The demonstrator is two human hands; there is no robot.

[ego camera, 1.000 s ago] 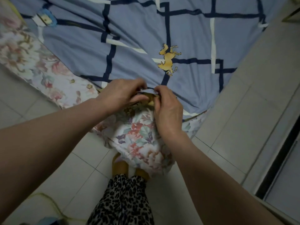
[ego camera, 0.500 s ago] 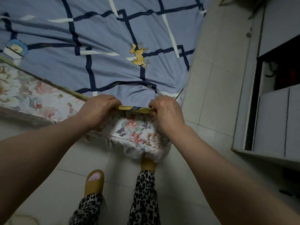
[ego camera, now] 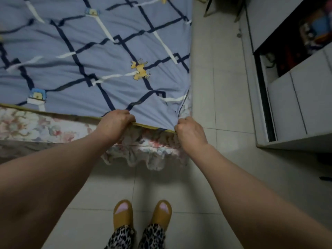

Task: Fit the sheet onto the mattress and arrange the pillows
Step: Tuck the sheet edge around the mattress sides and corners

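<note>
A blue sheet (ego camera: 93,56) with dark and white grid lines and small cartoon prints covers the top of the mattress. The mattress side (ego camera: 36,124) is floral, with an olive piped edge. My left hand (ego camera: 114,125) grips the sheet's hem at the near edge. My right hand (ego camera: 188,131) is fisted on the bunched sheet at the near right corner. Between my hands the floral fabric (ego camera: 147,151) hangs down in ruffles. No pillows are in view.
Pale tiled floor (ego camera: 215,97) runs along the bed's right side and under my feet in yellow slippers (ego camera: 142,212). A white cabinet (ego camera: 296,105) with an open dark compartment stands at the right. Dark furniture legs (ego camera: 208,6) show at the top.
My hands have spread apart along the near edge, the right one reaching the corner. The view has swung so the bed's near edge runs across the frame and both slippers show.
</note>
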